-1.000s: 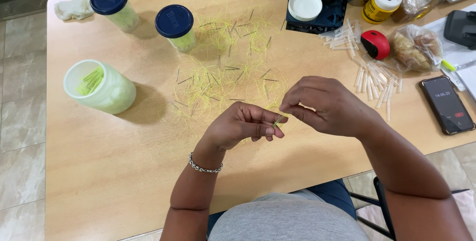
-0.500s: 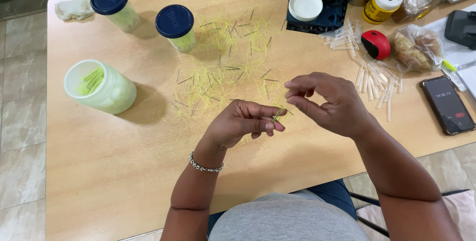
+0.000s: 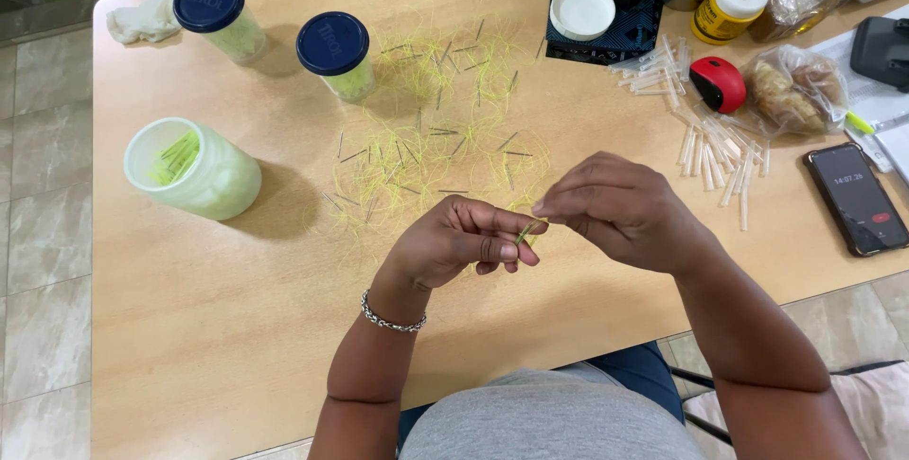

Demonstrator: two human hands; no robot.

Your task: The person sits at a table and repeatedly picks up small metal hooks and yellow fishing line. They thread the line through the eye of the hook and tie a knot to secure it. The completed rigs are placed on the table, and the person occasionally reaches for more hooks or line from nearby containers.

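The counter (image 3: 189, 346) carries the whole spread, and near its front edge both hands meet over bare wood. The left hand (image 3: 454, 244) is curled narrow, pinching a short thin piece with yellow-green thread (image 3: 526, 231) at its fingertips; the right hand (image 3: 620, 209) is closed in a fine pinch on the same piece from the right. The piece is tiny and held only at the tips, so a slight slip would probably drop it onto the counter or into the lap. The loose tangle of thread and pins (image 3: 431, 138) lies just beyond the hands, and a trailing strand could snag it and drag pieces along.

At the left, the open pale jar (image 3: 194, 171) stands lidless with a few yellow-green pieces inside; a sleeve or elbow could knock it. Farther off, two blue-lidded jars (image 3: 333, 55) hold pale greenish contents. The white lid (image 3: 581, 10) rests on a dark patterned cloth (image 3: 606, 39) at the far right. The clear tubes (image 3: 710, 148) lie scattered right, near a phone (image 3: 857, 200).
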